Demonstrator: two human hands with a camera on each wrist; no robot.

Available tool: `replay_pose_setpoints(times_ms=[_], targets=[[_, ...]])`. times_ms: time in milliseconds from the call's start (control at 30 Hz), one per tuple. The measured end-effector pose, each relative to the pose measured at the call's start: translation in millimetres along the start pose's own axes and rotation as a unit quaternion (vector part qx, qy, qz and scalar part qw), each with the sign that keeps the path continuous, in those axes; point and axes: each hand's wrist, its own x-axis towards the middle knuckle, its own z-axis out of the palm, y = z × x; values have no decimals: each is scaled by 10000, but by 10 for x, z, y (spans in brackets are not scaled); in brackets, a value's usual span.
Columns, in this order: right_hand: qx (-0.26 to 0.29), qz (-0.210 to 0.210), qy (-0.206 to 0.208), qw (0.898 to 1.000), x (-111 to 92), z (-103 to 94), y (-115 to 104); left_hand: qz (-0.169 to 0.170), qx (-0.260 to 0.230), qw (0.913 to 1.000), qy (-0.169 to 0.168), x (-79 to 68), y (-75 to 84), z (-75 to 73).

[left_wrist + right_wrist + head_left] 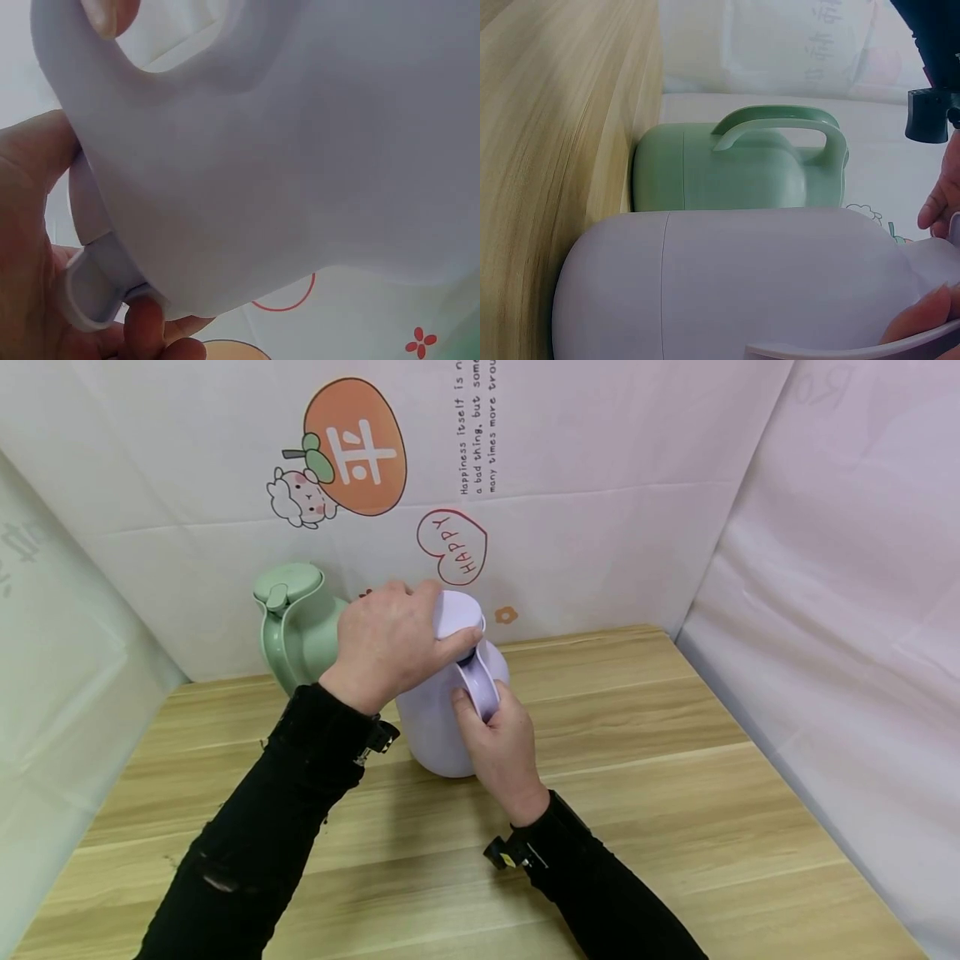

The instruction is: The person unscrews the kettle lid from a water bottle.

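A pale purple vacuum jug (pixel 433 727) stands upright on the wooden table. My left hand (pixel 390 639) grips its lid (pixel 459 612) from above, thumb across the near side. A dark strip shows under the lid near that thumb. Lower down, my right hand (pixel 501 747) holds the jug's handle (pixel 480 687), thumb along its left side. The left wrist view shows left-hand fingers (pixel 144 330) curled about the lid (pixel 94 281) at the jug's neck. In the right wrist view, part of the right hand (pixel 922 319) shows at the handle, the rest cut off.
A green vacuum jug (pixel 307 631) of like shape stands behind and left of the purple one, partly hidden by my left hand. White printed cloth (pixel 600 527) hangs behind the table (pixel 637 760) and along both sides. Camera mounts sit on both wrists.
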Motion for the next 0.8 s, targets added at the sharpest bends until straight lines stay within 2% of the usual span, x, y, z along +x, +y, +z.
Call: replay_pose_setpoints(times_ms=[533,800], targets=[[-81,60,83,9999,0,2,-21,-306,-331,9990,-6,25,-4,-40],[-37,25,81,10000,-6,2,-28,-289,-553,9978,239,18,-52,-78]])
